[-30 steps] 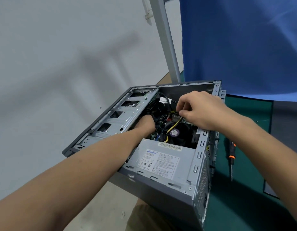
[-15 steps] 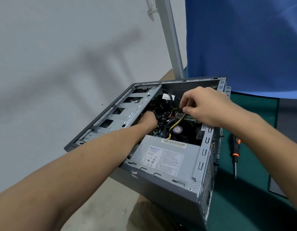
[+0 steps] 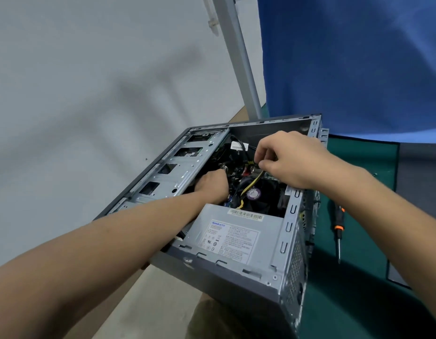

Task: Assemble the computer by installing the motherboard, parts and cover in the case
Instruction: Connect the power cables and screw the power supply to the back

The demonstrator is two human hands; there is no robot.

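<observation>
Inside the open case, just above the fan, the right hand was noted with fingers curled. Thumb and forefinger were pinched together at the upper end of the yellow cable. The plug itself was covered by the fingertips. The left hand was pushed down among black wires beside the drive cage. Its fingers were hidden, so its grip could not be told.

Handling, judged only:
- The cable was taken to be light and limp. It should be held at the stiff plug, not by the wire, and pressed in straight.
- The board beneath was mostly hidden. It was assumed fragile, so side loads should be avoided.
- The case was judged heavy and rigid, with thin stamped edges likely to be sharp. The folded rim would be the safest hold.

Materials:
- The case was bare grey sheet steel, matt and punched with slots, with a perforated rear panel.
- The power supply was a plain metal box with printed labels.
- The fan was black plastic with a round purple sticker.

The case was laid on its side, open face up, at the left edge of the green mat. A screwdriver with an orange band was lying just beside it, untouched. A blue cloth was hung behind.
</observation>
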